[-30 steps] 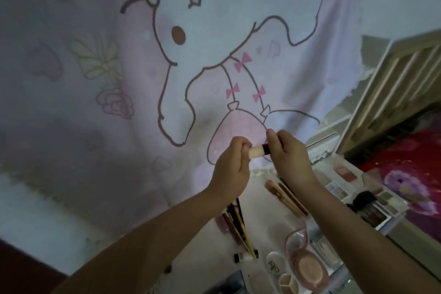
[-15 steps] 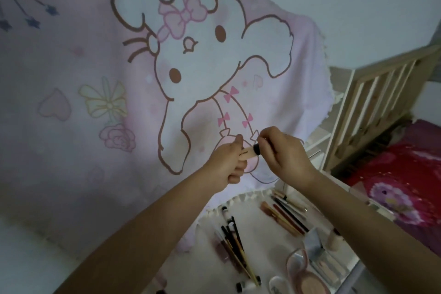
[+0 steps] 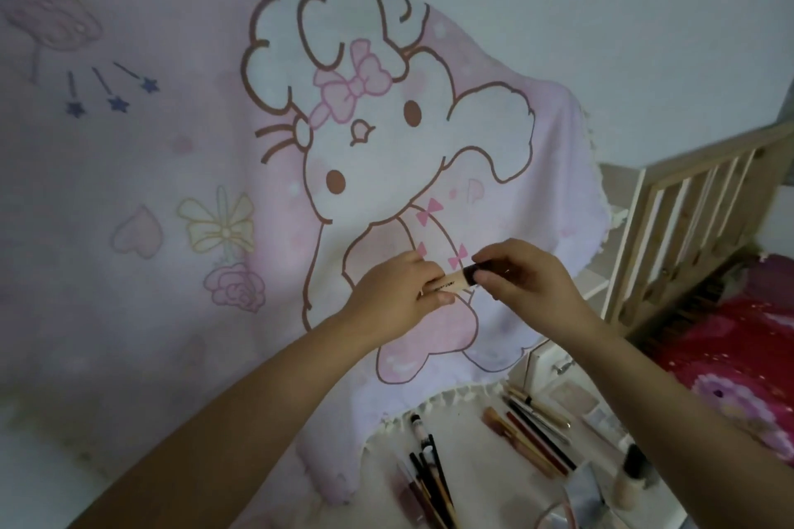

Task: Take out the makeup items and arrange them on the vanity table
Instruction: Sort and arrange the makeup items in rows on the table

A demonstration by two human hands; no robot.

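Only the head view to go on, so here's what it shows. Both hands are up in the air in front of the pink cartoon blanket [image 3: 215,185], well above the desk [image 3: 472,455]. The left hand [image 3: 395,296] has its grip curled round the pale body of a small beige makeup tube [image 3: 449,283], and the right hand [image 3: 528,275] is pinching the dark cap [image 3: 470,271] end between thumb and fingertips. Looks to me like the cap is being twisted or checked, but I can't tell if it's tight or loose.

Things that could go sideways, imo:

- If that cap comes off up here, it can drop and bounce off the desk, maybe toward the red bedding [image 3: 730,356] or the floor. Small and dark, in dim light, good luck finding it.
- Squeezing the soft body while the cap is loose could push product out, right over the blanket.
- The landing zone is crowded. There's a bunch of dark brushes [image 3: 429,481] lower middle, another row of brushes and pencils [image 3: 528,429] beside it, and a small bottle with a dark cap [image 3: 631,481] near the right arm. Coming down carelessly, the right forearm could clip that bottle and tip it, or the tube could land on the brushes and roll them out of line.
- The blanket fringe hangs onto the back of the desk, so a tube set there may sit crooked and roll.
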